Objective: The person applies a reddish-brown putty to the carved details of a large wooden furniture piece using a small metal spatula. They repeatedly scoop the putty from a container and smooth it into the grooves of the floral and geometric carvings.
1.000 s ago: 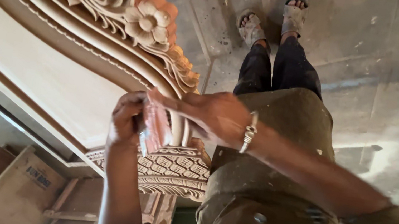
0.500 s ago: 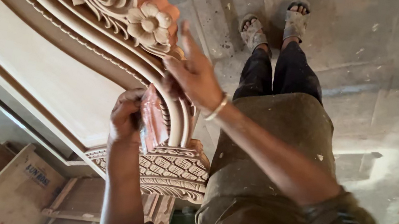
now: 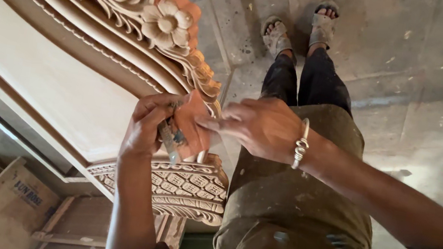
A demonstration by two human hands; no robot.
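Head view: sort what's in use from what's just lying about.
In use:
- left hand, holding the folded reddish-brown abrasive sheet
- right hand, fingers on that sheet
- pale carved wooden panel with flower relief, right beside the hands

Lying about:
- brown cardboard box
- plain wooden boards below the panel

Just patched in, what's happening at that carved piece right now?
A person stands over a large carved wooden panel with flower and scroll relief. The left hand grips a folded piece of reddish sandpaper together with a small tool, held at the panel's carved edge. The right hand, with a metal bracelet on its wrist, touches the sandpaper with its fingertips. Sandalled feet stand on a dusty concrete floor; cardboard boxes sit below the panel.
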